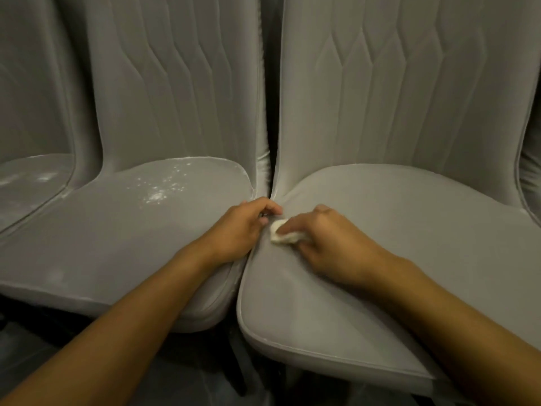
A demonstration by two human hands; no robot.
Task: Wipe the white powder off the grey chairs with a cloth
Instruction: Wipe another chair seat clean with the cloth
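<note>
- The right hand (330, 247) grips a small crumpled white cloth (281, 237), pressing it on the right chair (409, 230) just inside the seat's piped left edge; smooth grey seat lies open toward lower right.
- The left hand (240, 227) sits at the narrow gap between seats, fingers curled (clasping anything? cannot tell).
- White powder (158, 196) speckles the middle chair (117, 230), centre-left.
</note>
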